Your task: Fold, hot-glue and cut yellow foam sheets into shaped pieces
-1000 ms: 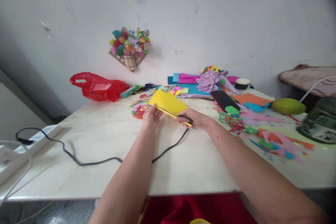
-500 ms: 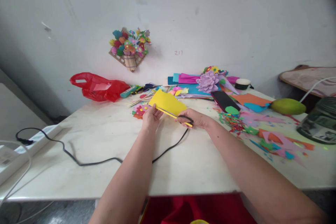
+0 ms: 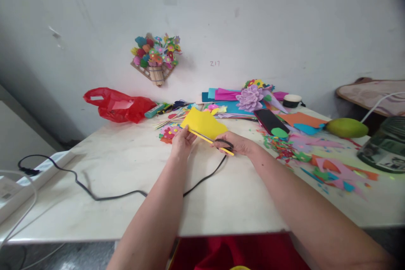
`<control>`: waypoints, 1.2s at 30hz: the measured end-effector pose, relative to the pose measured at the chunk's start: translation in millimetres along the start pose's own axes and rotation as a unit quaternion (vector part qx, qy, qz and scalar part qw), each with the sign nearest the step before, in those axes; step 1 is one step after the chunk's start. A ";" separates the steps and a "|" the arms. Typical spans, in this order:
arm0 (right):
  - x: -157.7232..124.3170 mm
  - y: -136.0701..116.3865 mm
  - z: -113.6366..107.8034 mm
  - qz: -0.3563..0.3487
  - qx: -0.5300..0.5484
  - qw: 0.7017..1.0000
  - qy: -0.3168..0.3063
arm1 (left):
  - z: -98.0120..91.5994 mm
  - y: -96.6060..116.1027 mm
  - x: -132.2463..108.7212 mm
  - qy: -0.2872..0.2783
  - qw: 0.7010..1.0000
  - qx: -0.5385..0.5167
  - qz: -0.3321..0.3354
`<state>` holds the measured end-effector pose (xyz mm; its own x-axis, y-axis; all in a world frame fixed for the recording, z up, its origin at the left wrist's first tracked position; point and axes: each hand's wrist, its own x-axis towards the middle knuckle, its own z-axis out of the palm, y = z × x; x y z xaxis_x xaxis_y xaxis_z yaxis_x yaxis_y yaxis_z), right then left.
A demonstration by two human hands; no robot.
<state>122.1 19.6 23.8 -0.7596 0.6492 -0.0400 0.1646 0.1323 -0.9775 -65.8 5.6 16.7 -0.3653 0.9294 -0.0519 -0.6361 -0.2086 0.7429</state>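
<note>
A yellow craft sheet (image 3: 205, 123) is held up over the middle of the table. My left hand (image 3: 182, 142) pinches its near left edge between thumb and fingers. My right hand (image 3: 238, 142) is closed around the dark handles of a pair of scissors (image 3: 227, 143). The blades lie along the sheet's near edge and point toward my left hand. A narrow yellow strip (image 3: 230, 152) runs along the blades, and its free end sticks out below my right hand. How far the blades are apart is too small to tell.
A black cord (image 3: 117, 197) crosses the table beneath my arms to a power strip (image 3: 63, 162). Left of centre lies a red plastic bag (image 3: 122, 107). On the right are a phone (image 3: 271, 121), colourful scraps (image 3: 335, 168), a mango-like fruit (image 3: 347, 128) and a jar (image 3: 386, 145).
The yellow sheet has shifted slightly to the right. The strip's free end reaches a little farther down and right past my right hand. Both hands keep their grip.
</note>
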 end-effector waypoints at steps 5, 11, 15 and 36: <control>2.6 4.4 -1.3 0.007 -0.006 1.000 -0.007 | 0.3 -0.8 -0.8 -0.008 1.000 0.003 -0.003; 2.6 4.2 -1.2 0.019 -0.006 1.000 0.007 | 0.8 -0.8 -1.3 -0.010 1.000 0.002 -0.005; 3.4 3.7 -0.5 0.010 0.003 1.000 0.003 | 1.6 0.6 -1.7 -0.010 1.000 0.004 -0.006; 2.0 1.5 -0.2 0.002 -0.016 1.000 0.007 | -1.0 1.4 1.3 0.025 1.000 0.000 0.006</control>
<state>121.0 21.2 22.3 -0.7496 0.6606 -0.0401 0.1868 0.1531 -0.9704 -67.9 6.2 16.9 -0.4061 0.9106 -0.0767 -0.6314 -0.2189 0.7439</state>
